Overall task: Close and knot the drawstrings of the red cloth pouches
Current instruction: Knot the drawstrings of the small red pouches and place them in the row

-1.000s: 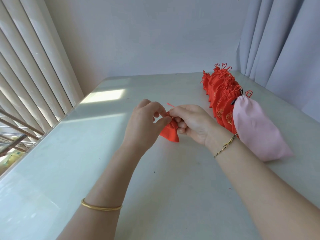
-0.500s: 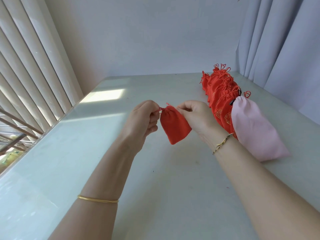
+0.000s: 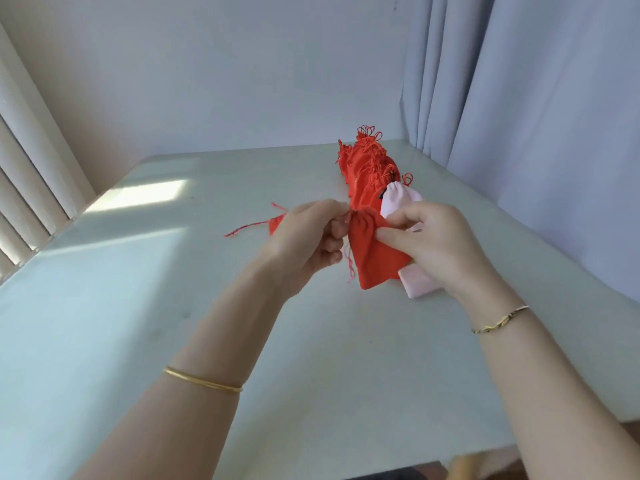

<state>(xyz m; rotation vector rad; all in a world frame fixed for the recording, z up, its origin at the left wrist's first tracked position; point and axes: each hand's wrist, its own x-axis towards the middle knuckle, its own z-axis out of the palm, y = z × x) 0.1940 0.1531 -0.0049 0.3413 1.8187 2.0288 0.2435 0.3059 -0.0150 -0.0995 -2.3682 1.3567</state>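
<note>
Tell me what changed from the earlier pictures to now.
The right hand let go of the drawstring and now pinches the held red pouch by its cloth; the left hand grips its gathered neck. Another red pouch now lies on the table behind the left hand. The pile of red pouches and pink pouch stayed.

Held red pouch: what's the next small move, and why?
Probably pull the left hand a little to the left to finish cinching, then knot. It grips the drawstring at the gathered neck of the red pouch. The right hand pinches the cloth beside the neck as a brace. The cord's ends dangle loose, with no knot visible.
</note>
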